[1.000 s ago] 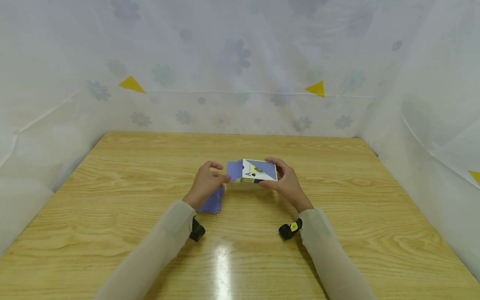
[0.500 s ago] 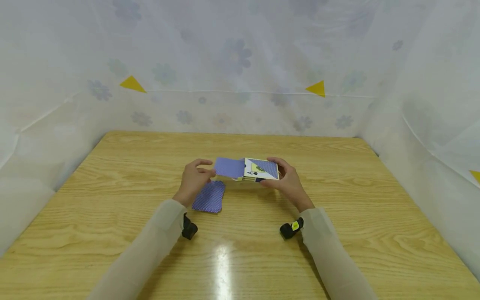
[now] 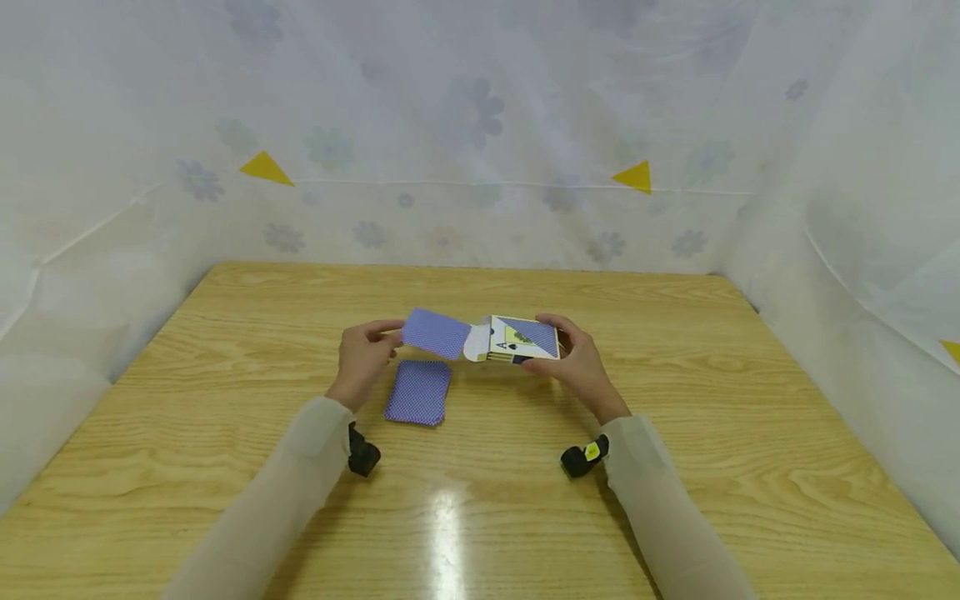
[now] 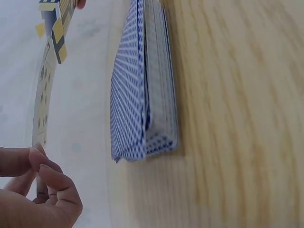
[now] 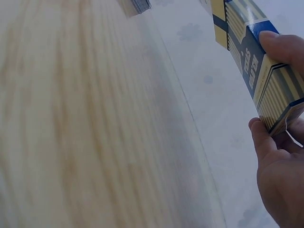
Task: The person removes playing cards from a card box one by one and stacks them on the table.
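Observation:
My left hand [image 3: 365,358] pinches a blue-backed playing card [image 3: 437,333] by its left end, holding it above the table. In the left wrist view the card [image 4: 42,95] is seen almost edge-on, with pips on its face. My right hand [image 3: 581,362] grips the right end of a card box [image 3: 523,338] marked with an ace of spades; its flap [image 3: 476,342] stands open to the left. The right wrist view shows the thumb on the striped side of the box [image 5: 251,52]. Below the held card lies a stack of blue-backed cards [image 3: 417,392], slightly uneven.
The wooden table [image 3: 675,500] reaches forward to a pale flowered curtain [image 3: 480,125], which also hangs at both sides. Yellow triangles [image 3: 633,177] mark the curtain. A black wrist device [image 3: 363,454] sits at each sleeve.
My left hand has moved left and drawn the card out of the box, clear of its opening. The card stack has come into full view. My right hand and the box have barely moved.

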Tool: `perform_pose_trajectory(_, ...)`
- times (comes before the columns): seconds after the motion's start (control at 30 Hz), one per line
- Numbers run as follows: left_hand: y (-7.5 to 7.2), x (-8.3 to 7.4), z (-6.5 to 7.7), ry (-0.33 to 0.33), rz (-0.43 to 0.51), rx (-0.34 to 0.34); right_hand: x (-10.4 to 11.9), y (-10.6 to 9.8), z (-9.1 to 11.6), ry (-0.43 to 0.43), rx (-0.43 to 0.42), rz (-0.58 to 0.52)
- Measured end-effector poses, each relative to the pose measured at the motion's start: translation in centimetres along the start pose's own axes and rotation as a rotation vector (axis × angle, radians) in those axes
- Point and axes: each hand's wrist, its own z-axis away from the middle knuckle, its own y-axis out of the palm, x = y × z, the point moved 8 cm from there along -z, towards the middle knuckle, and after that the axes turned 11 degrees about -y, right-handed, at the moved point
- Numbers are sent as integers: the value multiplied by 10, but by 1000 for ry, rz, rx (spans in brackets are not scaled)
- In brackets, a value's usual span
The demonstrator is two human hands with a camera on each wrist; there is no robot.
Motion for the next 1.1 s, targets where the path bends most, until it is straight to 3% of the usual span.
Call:
perform_pose_trajectory(0.47, -8, 9, -6, -88, -34, 24, 3, 0, 1, -9, -2, 4)
perform_pose_trajectory(1.1, 7, 5, -5, -115, -147, 70, 0, -1, 0, -8, -3, 13)
